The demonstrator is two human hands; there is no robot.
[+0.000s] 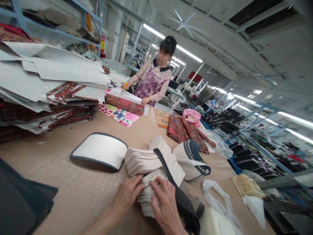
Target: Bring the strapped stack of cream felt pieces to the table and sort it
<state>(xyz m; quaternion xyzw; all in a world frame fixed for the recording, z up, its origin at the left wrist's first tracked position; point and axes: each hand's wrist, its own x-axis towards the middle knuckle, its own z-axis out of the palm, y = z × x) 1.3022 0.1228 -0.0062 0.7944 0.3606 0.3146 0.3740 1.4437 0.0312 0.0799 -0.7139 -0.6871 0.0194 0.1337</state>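
Brown bench (pixel 61 182) surface stretches between a dark fabric pile (pixel 23 199) at the lower left and the pale stack (pixel 140 161) of curved pieces near the middle, giving the left forearm room on its outer side. Space tightens around the stack: a dark-edged white panel (pixel 100 150) lies just beyond its left end, and nested dark-rimmed panels (pixel 193 152) crowd its right. A white plastic bag (pixel 217 223) sits right of the right hand (pixel 165 197), toward the bench's edge. A black strip (pixel 166 168) crosses the stack. The left hand (pixel 128 192) slants in, fingers bent, fingertips at the stack's near-left side; whether its grip pinches a piece is unclear. The right hand lies palm down on the layers, grip unclosed, thumb and fingers spread.
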